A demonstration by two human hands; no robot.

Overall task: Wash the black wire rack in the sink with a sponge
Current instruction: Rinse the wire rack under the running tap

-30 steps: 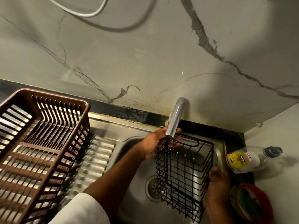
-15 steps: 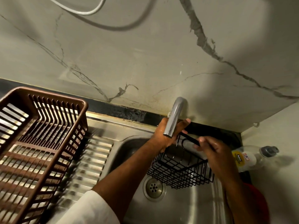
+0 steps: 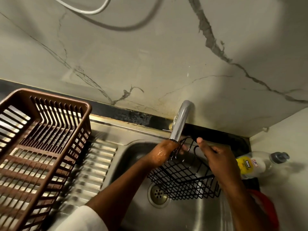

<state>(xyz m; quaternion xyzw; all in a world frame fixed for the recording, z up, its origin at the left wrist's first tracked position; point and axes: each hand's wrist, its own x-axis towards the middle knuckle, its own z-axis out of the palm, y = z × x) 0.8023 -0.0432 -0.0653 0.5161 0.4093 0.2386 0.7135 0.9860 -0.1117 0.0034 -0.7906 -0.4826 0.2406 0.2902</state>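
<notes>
- Two hands hold the black wire rack (image 3: pixel 185 179) over the sink (image 3: pixel 191 214), under the tap (image 3: pixel 179 124).
- Your left hand (image 3: pixel 164 151), wet and glistening, curls its grip round the rack's near-tap wires; your right hand (image 3: pixel 216 157) pinches the top rail.
- No sponge is in view, so scrubbing looks not yet begun; this seems a wetting stage, though no water stream is plainly visible.
- Beyond your right grip lies a soap bottle (image 3: pixel 255 164).
- Rack looks intact, grid tilted, no foam on it.

Steel sink (image 3: pixel 191 214), brown drainer (image 3: pixel 41 155) atop.
</notes>
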